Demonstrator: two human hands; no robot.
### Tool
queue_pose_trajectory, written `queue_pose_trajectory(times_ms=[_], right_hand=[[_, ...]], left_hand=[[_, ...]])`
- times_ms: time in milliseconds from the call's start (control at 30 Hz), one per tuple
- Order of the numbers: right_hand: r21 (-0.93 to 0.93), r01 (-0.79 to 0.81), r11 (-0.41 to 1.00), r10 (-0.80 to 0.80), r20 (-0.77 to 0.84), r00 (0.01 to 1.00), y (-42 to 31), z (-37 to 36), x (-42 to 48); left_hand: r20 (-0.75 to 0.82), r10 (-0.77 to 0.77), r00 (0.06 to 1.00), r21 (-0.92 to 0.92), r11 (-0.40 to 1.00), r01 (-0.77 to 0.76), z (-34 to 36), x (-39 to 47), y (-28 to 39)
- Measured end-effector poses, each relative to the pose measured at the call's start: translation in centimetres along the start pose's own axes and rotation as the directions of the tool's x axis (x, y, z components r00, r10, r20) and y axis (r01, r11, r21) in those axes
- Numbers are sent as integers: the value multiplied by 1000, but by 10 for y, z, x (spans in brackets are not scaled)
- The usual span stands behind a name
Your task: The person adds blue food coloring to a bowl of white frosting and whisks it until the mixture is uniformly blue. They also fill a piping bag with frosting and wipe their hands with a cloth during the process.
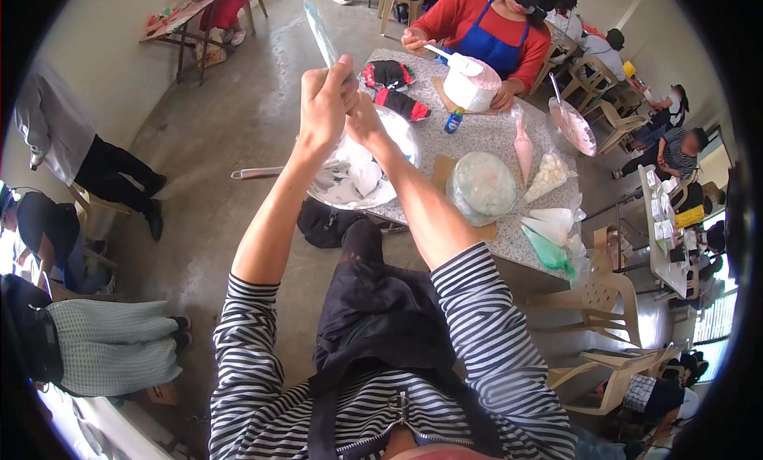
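Both my hands are raised together over a large metal bowl (pixel 407 139) of white cream. Upright from my left hand (pixel 325 99) rises a clear plastic piping bag (pixel 320 33), its lower part hidden by my fingers. My right hand (pixel 360 115) grips just below and beside it, fingers closed around what seems to be the same bag. White cream (pixel 363 177) lies in the bowl beneath my wrists. Right of the bowl stands a round cake-shaped form wrapped in plastic (pixel 481 185) on a brown board (pixel 442 172).
Filled piping bags, pink (pixel 523 148), white (pixel 549 172) and green (pixel 545 248), lie on the speckled table (pixel 417 135). Opposite, a person in a blue apron spreads cream on a cake (pixel 471 87). A pink cream bowl (pixel 571 128) is at the far right edge. Plastic chairs (pixel 620 305) stand nearby.
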State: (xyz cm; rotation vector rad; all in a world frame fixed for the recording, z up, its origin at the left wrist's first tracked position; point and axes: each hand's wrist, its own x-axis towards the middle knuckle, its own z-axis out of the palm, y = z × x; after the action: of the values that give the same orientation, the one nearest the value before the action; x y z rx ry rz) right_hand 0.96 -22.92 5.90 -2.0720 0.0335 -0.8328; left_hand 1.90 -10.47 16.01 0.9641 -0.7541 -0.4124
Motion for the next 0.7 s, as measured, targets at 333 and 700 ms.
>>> queue_pose_trajectory(times_ms=[333, 700], right_hand=[[-128, -99, 987, 109, 76, 991, 12, -18, -4], [472, -453, 756, 338, 311, 888, -16, -53, -13]], left_hand=[[-77, 131, 988, -205, 968, -144, -9, -2, 65], [-74, 146, 987, -227, 961, -159, -34, -17, 106]])
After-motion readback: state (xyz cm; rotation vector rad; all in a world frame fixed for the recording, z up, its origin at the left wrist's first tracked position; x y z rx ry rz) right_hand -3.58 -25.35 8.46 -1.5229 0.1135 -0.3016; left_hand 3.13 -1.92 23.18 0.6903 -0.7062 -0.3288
